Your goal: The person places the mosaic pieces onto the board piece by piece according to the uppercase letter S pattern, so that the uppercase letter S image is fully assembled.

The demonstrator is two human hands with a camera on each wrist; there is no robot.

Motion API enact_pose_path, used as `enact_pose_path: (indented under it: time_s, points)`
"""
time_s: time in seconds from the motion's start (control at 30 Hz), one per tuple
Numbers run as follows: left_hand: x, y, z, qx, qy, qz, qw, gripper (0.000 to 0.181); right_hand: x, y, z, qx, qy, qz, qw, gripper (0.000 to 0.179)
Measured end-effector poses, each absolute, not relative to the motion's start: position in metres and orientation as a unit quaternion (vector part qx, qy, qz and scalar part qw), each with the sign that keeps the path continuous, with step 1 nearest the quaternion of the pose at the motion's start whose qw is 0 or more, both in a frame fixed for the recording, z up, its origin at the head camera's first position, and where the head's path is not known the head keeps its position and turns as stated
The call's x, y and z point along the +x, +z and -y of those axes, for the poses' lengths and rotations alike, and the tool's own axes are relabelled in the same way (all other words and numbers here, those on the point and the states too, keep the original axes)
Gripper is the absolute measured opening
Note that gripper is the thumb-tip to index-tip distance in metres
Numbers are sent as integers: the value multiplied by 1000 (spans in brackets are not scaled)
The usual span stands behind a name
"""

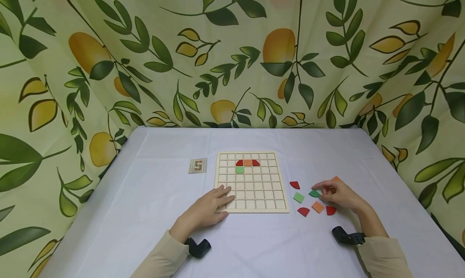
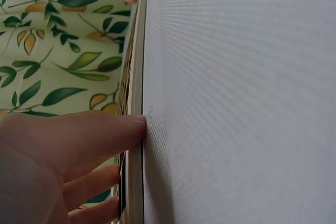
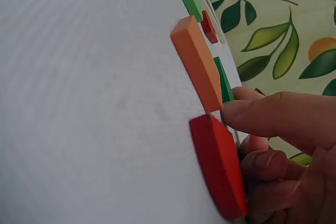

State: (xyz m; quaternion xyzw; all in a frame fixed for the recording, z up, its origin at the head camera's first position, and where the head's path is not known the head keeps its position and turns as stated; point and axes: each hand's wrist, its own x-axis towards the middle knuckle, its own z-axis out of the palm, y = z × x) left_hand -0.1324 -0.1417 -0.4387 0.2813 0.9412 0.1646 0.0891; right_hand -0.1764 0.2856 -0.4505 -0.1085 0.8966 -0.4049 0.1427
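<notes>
My left hand [image 1: 208, 208] rests on the front left corner of a wooden grid board [image 1: 281, 205], fingers spread over the squares. In the left wrist view its thumb [image 2: 115, 129] touches the board's side edge. My right hand [image 1: 341, 194] is at the loose tiles, thumb and forefinger on either side of a dark green quarter-circle tile [image 1: 314, 193], pinching it at the tabletop. Near that hand lie an orange square tile [image 1: 317, 207] and a red quarter-circle tile [image 1: 330, 210]. Set in the board are two red quarter-circles, an orange square [image 1: 247, 163] and a light green square [image 1: 239, 170].
A small pattern card [image 1: 197, 165] lies left of the board. Between board and right hand are a light green square tile [image 1: 298, 197] and red quarter-circle tiles [image 1: 303, 211]. Another orange tile [image 1: 336, 178] sits behind the right hand. A patterned curtain [image 1: 232, 68] hangs beyond the white-covered table.
</notes>
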Motion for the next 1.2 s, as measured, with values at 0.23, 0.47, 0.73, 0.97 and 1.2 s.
enact_pose_path:
  time_s: [0.23,0.47,0.73,0.97,1.2]
  points:
    - [-134,-441,142,283,163,-941,88,50,-175,-452,-284,-92,-390,-908,124,31]
    - [-134,-440,142,284,161,-941,87,50,-174,-453,-283,-80,-388,-911,113,30]
    - [-134,-440,141,281,162,-942,90,50,-174,-453,-282,-65,-385,-915,99,31]
    - [-133,-439,141,279,158,-943,93,50,-176,-452,-279,-52,-384,-917,91,36]
    - [-133,-440,142,280,159,-942,93,51,-178,-449,-266,-38,-404,-909,93,35]
